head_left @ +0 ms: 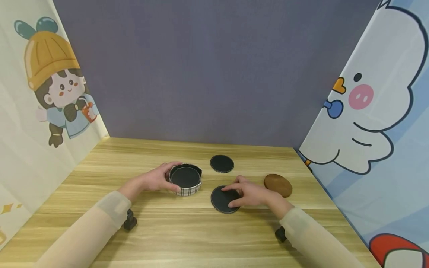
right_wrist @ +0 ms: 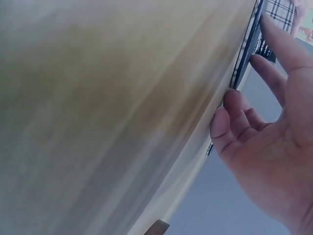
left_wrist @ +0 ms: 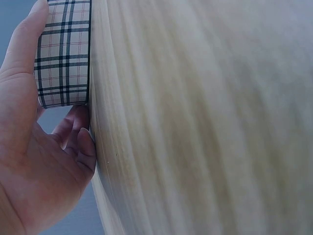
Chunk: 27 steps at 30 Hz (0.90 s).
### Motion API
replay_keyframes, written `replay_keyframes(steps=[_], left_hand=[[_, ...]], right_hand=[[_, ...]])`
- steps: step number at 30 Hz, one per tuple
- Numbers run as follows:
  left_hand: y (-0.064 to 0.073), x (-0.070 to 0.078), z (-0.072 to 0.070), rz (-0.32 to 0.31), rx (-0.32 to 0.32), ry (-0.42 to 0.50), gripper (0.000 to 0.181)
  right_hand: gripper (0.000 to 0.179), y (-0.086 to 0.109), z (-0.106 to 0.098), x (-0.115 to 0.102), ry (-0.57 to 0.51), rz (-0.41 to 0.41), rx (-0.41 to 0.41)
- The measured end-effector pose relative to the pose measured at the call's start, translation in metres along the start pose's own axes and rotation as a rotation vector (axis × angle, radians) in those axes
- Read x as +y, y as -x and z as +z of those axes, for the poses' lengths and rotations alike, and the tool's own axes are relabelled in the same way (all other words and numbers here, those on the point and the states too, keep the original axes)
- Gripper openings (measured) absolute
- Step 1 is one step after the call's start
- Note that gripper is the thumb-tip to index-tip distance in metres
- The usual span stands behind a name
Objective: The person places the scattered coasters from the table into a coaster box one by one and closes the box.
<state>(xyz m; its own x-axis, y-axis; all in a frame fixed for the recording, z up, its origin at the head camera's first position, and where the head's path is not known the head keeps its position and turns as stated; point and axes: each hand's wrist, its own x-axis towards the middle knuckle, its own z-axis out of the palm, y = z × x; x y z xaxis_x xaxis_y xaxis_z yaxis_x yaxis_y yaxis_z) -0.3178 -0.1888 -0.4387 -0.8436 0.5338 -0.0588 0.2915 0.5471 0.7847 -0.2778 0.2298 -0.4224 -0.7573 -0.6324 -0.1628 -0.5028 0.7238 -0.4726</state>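
In the head view my left hand [head_left: 156,178] grips a round plaid-sided coaster holder [head_left: 189,191] from its left side, thumb at the front and fingers round the back. A black disc [head_left: 185,176] fills the holder's inside. The left wrist view shows the plaid wall [left_wrist: 63,54] standing on the table beside the thumb. My right hand [head_left: 251,193] is over a round black coaster [head_left: 219,200] on the table, thumb and index fingertips touching its top. Close up, the right wrist view has its fingers bent along the coaster's edge [right_wrist: 244,54].
Another black coaster [head_left: 222,163] lies farther back on the wood-grain table [head_left: 187,238]. A brown oval disc [head_left: 278,185] sits right of the right hand. Behind the table stands a grey panel [head_left: 207,74], with cartoon-printed cloths at both sides.
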Motion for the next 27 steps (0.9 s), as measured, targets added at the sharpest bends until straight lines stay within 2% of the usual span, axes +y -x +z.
replay_keyframes(steps=[5,11,13,19,27], left_hand=[[0.001,0.000,0.000,-0.004,-0.001,0.003,0.113],[0.001,0.002,0.000,0.000,0.004,-0.001,0.113],[0.000,0.001,0.000,-0.001,0.003,0.000,0.113],[-0.001,0.001,0.000,-0.005,-0.002,0.019,0.112],[0.000,0.001,0.000,-0.007,-0.005,0.020,0.112]], right_hand=[[0.063,0.002,0.002,-0.002,-0.003,-0.002,-0.008],[0.094,-0.002,0.005,-0.006,0.047,-0.043,-0.013],[0.100,-0.004,0.005,-0.007,0.073,-0.067,-0.020],[0.097,-0.006,0.006,-0.011,0.087,-0.102,-0.021],[0.094,-0.006,0.007,-0.015,0.081,-0.084,-0.007]])
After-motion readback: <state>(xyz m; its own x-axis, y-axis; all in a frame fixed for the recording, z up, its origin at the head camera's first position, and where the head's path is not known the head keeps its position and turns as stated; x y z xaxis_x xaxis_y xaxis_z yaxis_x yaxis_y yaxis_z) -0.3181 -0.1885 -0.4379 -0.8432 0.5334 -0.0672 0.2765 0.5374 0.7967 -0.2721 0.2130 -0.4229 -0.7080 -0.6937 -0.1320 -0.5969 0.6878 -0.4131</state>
